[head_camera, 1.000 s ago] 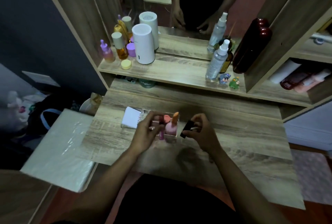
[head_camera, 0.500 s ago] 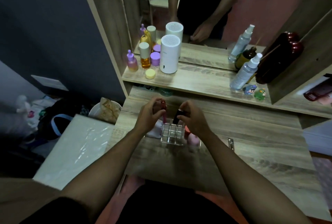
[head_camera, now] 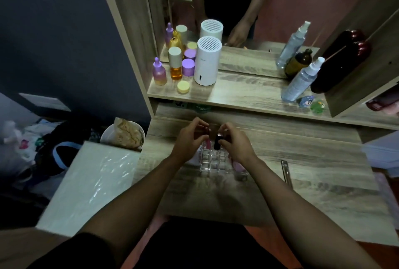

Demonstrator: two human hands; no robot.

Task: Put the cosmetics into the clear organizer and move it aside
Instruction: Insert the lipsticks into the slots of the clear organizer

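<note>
Clear organizer (head_camera: 212, 159) standing on wooden desk (head_camera: 313, 156), centre, gridded compartments visible, near ones unfilled. Left hand (head_camera: 189, 139) closed around pink tube (head_camera: 207, 142), held upright, lower end at rear-left cells of organizer; whether seated in a cell cannot be told. Right hand (head_camera: 234, 142) closed around black tube (head_camera: 217, 141), upright, just beside pink tube, lower end over rear-centre cells. Both hands directly above organizer's far edge, thumbs nearly touching.

Pink bottle (head_camera: 238, 166) partly hidden under right wrist, at organizer's right side; compartment not discernible. White object (head_camera: 195, 157) partly hidden beneath left hand, touching organizer's left side. Thin metal item (head_camera: 286, 172) lying flat on desk, well apart to right.

Upper shelf (head_camera: 248, 93): white cylinder (head_camera: 206, 61), purple dropper bottle (head_camera: 159, 71), amber bottle (head_camera: 176, 64), purple jar (head_camera: 188, 67), yellow jar (head_camera: 183, 86) grouped left; clear spray bottle (head_camera: 302, 79) and 2 small figurines (head_camera: 312, 103) right. Mirror (head_camera: 248, 5) behind shelf. Plastic-wrapped white box (head_camera: 90, 182) left of desk.
</note>
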